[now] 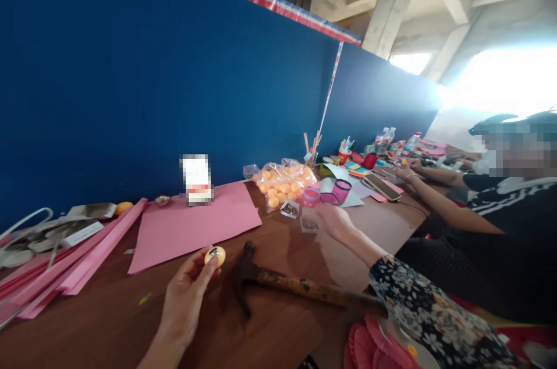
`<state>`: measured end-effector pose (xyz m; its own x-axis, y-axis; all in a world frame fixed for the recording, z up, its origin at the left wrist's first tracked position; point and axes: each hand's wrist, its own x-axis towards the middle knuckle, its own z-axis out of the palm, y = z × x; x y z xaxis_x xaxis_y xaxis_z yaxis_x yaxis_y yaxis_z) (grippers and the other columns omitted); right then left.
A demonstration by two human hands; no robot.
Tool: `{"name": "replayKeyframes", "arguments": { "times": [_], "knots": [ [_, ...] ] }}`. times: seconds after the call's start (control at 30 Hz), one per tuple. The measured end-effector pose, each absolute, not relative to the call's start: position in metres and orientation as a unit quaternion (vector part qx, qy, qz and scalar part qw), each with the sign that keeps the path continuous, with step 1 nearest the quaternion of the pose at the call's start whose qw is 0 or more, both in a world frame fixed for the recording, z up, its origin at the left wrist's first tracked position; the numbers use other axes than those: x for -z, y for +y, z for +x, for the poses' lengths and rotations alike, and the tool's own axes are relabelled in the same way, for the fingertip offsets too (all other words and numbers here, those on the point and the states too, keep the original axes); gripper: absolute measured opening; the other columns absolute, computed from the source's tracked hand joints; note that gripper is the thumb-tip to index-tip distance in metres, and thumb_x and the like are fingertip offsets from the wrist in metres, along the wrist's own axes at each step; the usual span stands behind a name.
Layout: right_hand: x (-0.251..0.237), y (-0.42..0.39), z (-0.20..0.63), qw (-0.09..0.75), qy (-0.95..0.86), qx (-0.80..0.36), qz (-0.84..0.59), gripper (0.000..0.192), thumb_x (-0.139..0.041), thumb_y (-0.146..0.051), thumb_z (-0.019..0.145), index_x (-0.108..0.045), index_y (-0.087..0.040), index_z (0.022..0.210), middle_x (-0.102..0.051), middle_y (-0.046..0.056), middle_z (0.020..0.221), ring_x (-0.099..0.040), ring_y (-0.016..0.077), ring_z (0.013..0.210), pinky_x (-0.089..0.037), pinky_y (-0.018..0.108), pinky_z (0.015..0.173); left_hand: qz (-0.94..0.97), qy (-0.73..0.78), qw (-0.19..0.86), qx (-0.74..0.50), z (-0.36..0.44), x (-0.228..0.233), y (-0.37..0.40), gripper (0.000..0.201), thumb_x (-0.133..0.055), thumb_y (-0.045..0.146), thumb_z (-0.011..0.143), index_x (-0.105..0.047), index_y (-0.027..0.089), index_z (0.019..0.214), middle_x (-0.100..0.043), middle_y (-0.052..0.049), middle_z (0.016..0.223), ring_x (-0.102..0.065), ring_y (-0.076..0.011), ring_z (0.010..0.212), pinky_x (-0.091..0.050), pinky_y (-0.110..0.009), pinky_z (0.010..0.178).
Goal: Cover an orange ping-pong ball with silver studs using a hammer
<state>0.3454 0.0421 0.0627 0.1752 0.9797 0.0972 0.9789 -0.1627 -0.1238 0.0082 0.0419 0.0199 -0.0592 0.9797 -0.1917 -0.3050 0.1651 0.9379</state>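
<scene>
My left hand [187,285] pinches a yellow ping-pong-like ball [214,257] between thumb and fingers; dark marks show on its upper side. Further right, my right hand [335,224], in a dark floral sleeve, reaches over a small clear box [308,221] with tiny pieces in it. Its fingertips are hidden behind the hand, so their grip does not show. Beside that box lies another small clear packet [289,209] of dark bits. A claw hammer [300,285] with a worn wooden handle lies on the table between my hands.
Pink paper sheets [195,224] lie at the back, with pink strips [87,253] to the left. Behind my right hand sits a plastic bag of orange balls [282,183]. Pink petal-like pieces [369,343] are near the front. A co-worker [491,218] works at right, beside a phone [382,188].
</scene>
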Motion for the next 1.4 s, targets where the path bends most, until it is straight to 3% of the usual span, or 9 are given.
{"name": "replayKeyframes", "arguments": {
  "times": [0.13,0.3,0.43,0.6,0.8,1.03,1.2,1.4],
  "knots": [
    [-0.051,0.04,0.359,0.126,-0.619,-0.014,-0.775,0.015,-0.047,-0.027,0.076,-0.06,-0.018,0.078,-0.062,0.005,0.075,-0.056,0.018,0.072,-0.032,0.024,0.059,0.351,0.487,0.595,-0.534,0.008,-0.018,0.041,0.045,-0.073,0.032,0.056,-0.062,0.02,0.098,-0.067,-0.001,0.091,-0.062,-0.0125,0.078,-0.052,-0.019,0.067],
    [-0.031,0.046,0.361,0.199,-0.593,-0.066,-0.777,0.012,-0.05,-0.025,0.073,-0.056,-0.016,0.078,-0.062,0.005,0.076,-0.057,0.0169,0.073,-0.037,0.024,0.062,0.354,0.489,0.599,-0.527,0.009,-0.02,0.04,0.045,-0.072,0.033,0.058,-0.061,0.02,0.099,-0.066,-0.001,0.091,-0.061,-0.0117,0.078,-0.051,-0.018,0.066],
    [-0.026,0.048,0.353,0.231,-0.587,-0.153,-0.76,0.005,-0.048,-0.02,0.071,-0.051,-0.016,0.071,-0.057,0.0,0.061,-0.055,0.0124,0.053,-0.039,0.022,0.049,0.366,0.482,0.595,-0.529,0.007,-0.017,0.041,0.044,-0.071,0.034,0.06,-0.06,0.02,0.1,-0.065,-0.001,0.093,-0.06,-0.012,0.081,-0.05,-0.019,0.068],
    [-0.039,0.051,0.342,0.251,-0.596,-0.259,-0.717,0.017,-0.05,-0.026,0.071,-0.042,-0.017,0.059,-0.046,-0.006,0.048,-0.049,0.0084,0.039,-0.037,0.018,0.037,0.389,0.479,0.581,-0.53,0.007,-0.014,0.04,0.044,-0.069,0.036,0.06,-0.06,0.018,0.1,-0.066,-0.002,0.093,-0.06,-0.0137,0.082,-0.05,-0.022,0.069],
    [-0.072,0.078,0.304,0.278,-0.617,-0.307,-0.669,0.019,-0.048,-0.031,0.076,-0.042,-0.017,0.065,-0.048,-0.005,0.045,-0.047,0.0065,0.035,-0.029,0.012,0.031,0.417,0.478,0.566,-0.526,0.01,-0.017,0.037,0.044,-0.067,0.039,0.061,-0.061,0.016,0.098,-0.067,-0.006,0.092,-0.061,-0.0176,0.081,-0.051,-0.026,0.067],
    [-0.07,0.127,0.21,0.291,-0.671,-0.309,-0.608,0.008,-0.052,-0.022,0.074,-0.05,-0.015,0.077,-0.06,0.001,0.067,-0.056,0.0086,0.05,-0.042,0.016,0.042,0.42,0.475,0.564,-0.529,0.007,-0.017,0.038,0.044,-0.066,0.039,0.062,-0.06,0.015,0.099,-0.067,-0.007,0.09,-0.061,-0.0175,0.08,-0.05,-0.026,0.066],
    [-0.051,0.15,0.17,0.292,-0.715,-0.292,-0.564,0.024,-0.055,-0.018,0.071,-0.055,-0.017,0.096,-0.061,0.006,0.095,-0.06,0.0133,0.074,-0.047,0.019,0.053,0.422,0.467,0.563,-0.536,0.006,-0.016,0.04,0.042,-0.066,0.038,0.063,-0.06,0.014,0.097,-0.066,-0.008,0.089,-0.061,-0.0173,0.078,-0.05,-0.026,0.064],
    [-0.041,0.16,0.156,0.261,-0.735,-0.279,-0.56,0.023,-0.055,-0.014,0.07,-0.061,-0.016,0.093,-0.065,0.005,0.09,-0.06,0.0151,0.074,-0.045,0.022,0.062,0.428,0.46,0.561,-0.539,0.007,-0.014,0.04,0.041,-0.065,0.037,0.063,-0.06,0.015,0.097,-0.066,-0.007,0.09,-0.061,-0.0174,0.078,-0.049,-0.026,0.063]
  ]
}}
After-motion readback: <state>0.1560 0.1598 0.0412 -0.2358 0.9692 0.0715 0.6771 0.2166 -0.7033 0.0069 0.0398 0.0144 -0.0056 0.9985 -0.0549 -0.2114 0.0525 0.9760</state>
